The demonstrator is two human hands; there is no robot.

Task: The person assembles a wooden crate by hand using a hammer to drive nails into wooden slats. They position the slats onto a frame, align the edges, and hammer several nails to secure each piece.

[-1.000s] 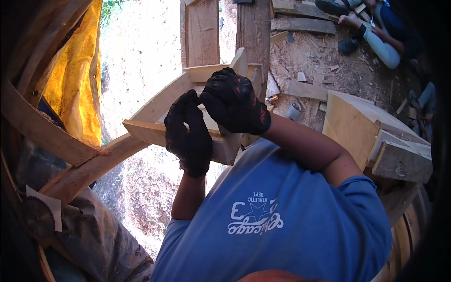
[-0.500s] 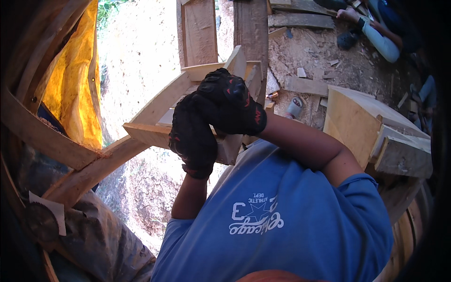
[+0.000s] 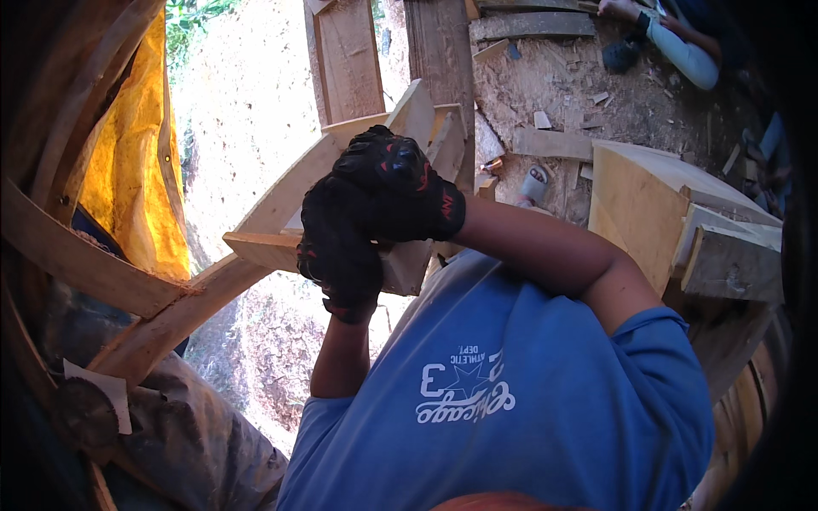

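Both of my hands wear black gloves with red marks and sit pressed together over a frame of pale wooden boards (image 3: 290, 181). My left hand (image 3: 341, 247) is closed beside the short front board (image 3: 260, 249). Just above it, my right hand (image 3: 394, 180) is closed too, its fingers curled against the left glove. Whatever the two hands grip is hidden by the gloves. An upright board (image 3: 412, 109) of the frame sticks up behind my right hand. The lower end of another board (image 3: 407, 269) shows below the gloves.
A curved wooden beam (image 3: 94, 247) and a yellow sheet (image 3: 136, 162) stand at left. A toothed round blade (image 3: 89, 409) lies lower left. A large wooden block (image 3: 639, 209) is at right. Wood scraps litter the ground, where another person's arm (image 3: 682, 55) and a sandalled foot (image 3: 534, 183) show.
My two gloved hands have shifted slightly left, still pressed together over the frame. The surroundings have also shifted a little in view.
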